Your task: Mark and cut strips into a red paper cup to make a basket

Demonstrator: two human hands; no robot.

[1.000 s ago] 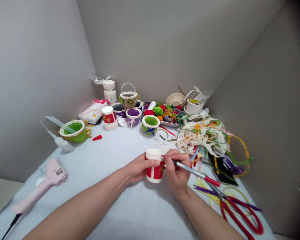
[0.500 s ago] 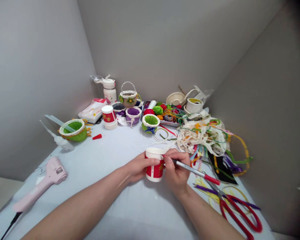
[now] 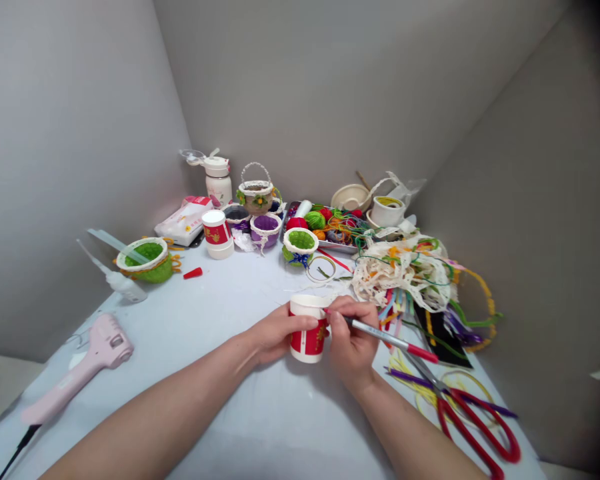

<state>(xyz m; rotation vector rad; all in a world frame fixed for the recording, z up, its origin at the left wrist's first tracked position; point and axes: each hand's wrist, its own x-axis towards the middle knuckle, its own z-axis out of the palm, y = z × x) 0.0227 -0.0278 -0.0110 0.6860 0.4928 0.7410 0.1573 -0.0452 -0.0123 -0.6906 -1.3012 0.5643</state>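
A red and white paper cup (image 3: 307,341) with gold decoration is held upright just over the table, slightly tilted. My left hand (image 3: 276,335) wraps its left side, the thumb lying across the front. Pinched in my right hand (image 3: 353,337) is a marker pen (image 3: 393,341) with a silver barrel and a red end. Its tip meets the cup's upper right side, just below the rim; whether a mark is there I cannot make out. The red pen cap (image 3: 193,273) lies apart on the table to the left.
On the left are a pink glue gun (image 3: 87,370), a dropper bottle (image 3: 125,285) and a green woven basket (image 3: 150,263). Red-handled scissors (image 3: 475,420) lie at right, below a lace pile (image 3: 403,273). Behind stand a second cup (image 3: 217,235), small baskets and a yarn tray (image 3: 325,227).
The view has shifted very slightly. Both hands, the cup and the marker pen keep nearly the same pose, with the tip still at the cup's side.
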